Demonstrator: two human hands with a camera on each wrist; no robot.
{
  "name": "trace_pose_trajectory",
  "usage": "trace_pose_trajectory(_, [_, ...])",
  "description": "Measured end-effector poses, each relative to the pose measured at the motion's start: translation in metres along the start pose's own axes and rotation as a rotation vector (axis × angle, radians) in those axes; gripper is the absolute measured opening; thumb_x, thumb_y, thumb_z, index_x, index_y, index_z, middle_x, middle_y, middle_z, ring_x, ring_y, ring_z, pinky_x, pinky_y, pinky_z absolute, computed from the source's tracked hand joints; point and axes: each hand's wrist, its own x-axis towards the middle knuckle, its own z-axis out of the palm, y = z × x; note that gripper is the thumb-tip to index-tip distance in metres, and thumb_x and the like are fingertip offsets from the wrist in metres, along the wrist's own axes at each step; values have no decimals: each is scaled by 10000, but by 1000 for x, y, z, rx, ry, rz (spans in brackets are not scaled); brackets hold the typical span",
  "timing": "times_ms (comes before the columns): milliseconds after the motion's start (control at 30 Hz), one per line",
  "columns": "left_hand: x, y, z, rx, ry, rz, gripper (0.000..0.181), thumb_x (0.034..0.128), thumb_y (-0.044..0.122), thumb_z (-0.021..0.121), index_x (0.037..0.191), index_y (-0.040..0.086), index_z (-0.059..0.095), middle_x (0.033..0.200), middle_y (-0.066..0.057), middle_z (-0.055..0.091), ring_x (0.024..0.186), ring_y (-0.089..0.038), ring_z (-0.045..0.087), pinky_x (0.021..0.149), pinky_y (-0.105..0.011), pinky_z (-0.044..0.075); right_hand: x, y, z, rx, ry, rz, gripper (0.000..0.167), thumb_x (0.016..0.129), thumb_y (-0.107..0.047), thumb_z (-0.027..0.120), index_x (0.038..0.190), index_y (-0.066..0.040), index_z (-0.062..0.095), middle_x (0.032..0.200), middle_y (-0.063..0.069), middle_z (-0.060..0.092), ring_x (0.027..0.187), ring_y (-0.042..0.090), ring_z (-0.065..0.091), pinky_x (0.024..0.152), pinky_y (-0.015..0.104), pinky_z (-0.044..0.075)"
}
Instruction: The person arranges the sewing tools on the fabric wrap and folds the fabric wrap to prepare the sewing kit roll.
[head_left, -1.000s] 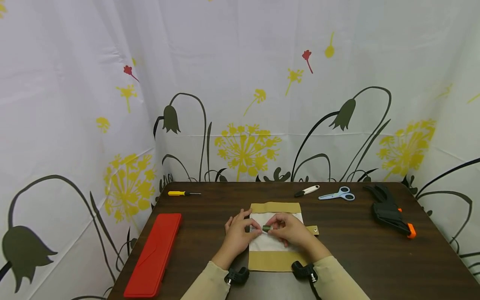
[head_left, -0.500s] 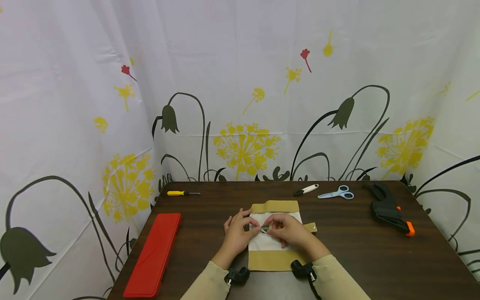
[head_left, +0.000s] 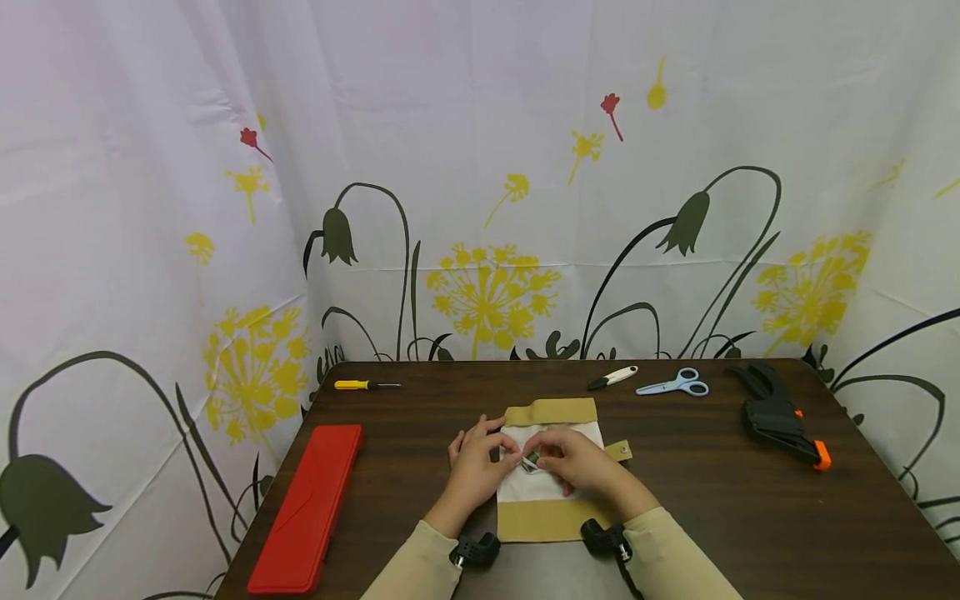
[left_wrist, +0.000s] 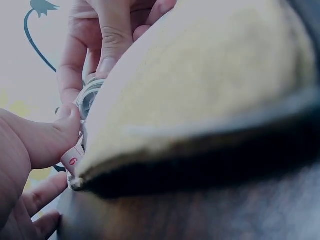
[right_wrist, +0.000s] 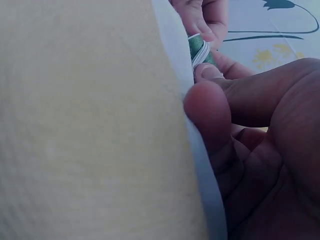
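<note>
A tan-and-white fabric roll (head_left: pixel 535 523) lies unfolded in front of me in the head view. Over its white middle, my right hand (head_left: pixel 581 462) grips a spool of green thread (right_wrist: pixel 197 48). White elastic (right_wrist: pixel 201 53) crosses the thread in the right wrist view. My left hand (head_left: pixel 480 471) pinches the elastic beside the spool, its other fingers spread by the roll's left edge. Near the left thumb, the left wrist view shows a pale strip (left_wrist: pixel 73 161) printed with a 6. The blurred fabric edge hides part of both hands' work in the wrist views.
A red case (head_left: pixel 307 508) lies at the left. Along the back are a yellow screwdriver (head_left: pixel 366 385), a white-and-black tool (head_left: pixel 613 378) and blue scissors (head_left: pixel 673 382). A black clamp with orange pads (head_left: pixel 776 421) lies at the right. A snap tab (head_left: pixel 619 451) sticks out from the roll.
The spool has turned from lying level to a slant and moved slightly left toward the left fingers, with the white elastic now across it. The left hand has hardly moved.
</note>
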Motion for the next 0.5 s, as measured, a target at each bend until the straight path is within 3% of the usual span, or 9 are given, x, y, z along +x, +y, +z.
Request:
trace_pose_trajectory(100, [-1, 0, -1, 3, -6, 3, 183, 956, 261, 845, 822, 295, 725, 1586, -114, 616, 1625, -492, 334, 1236, -746, 93, -1, -1, 1, 8, 11, 4, 290, 1079, -58, 653, 1243, -278, 748, 972, 59, 615, 460, 90, 522, 448, 282, 526])
trace_pose_trajectory(233, [-1, 1, -2, 11, -21, 8, 177, 962, 285, 839, 819, 310, 737, 1589, -122, 610, 1623, -504, 328, 1237, -748, 83, -2, -4, 4, 49, 43, 25, 270, 1050, -100, 720, 1307, -179, 698, 1049, 84, 623, 460, 104, 506, 439, 291, 518])
trace_pose_trajectory(333, [0, 0, -2, 18, -32, 7, 170, 964, 299, 835, 822, 314, 742, 1595, -115, 606, 1624, -504, 324, 1239, -750, 80, -1, -6, 6, 36, 72, 32, 302, 988, -169, 820, 1255, -119, 691, 1056, 99, 633, 478, 114, 496, 430, 291, 497])
trace_pose_trajectory(500, [1, 0, -2, 25, -41, 7, 169, 962, 288, 833, 821, 301, 742, 1597, -106, 607, 1627, -503, 318, 1239, -748, 81, 2, -5, 8, -72, 112, 3, 290, 925, -222, 894, 1141, -129, 725, 1026, 66, 635, 601, 111, 514, 470, 266, 467])
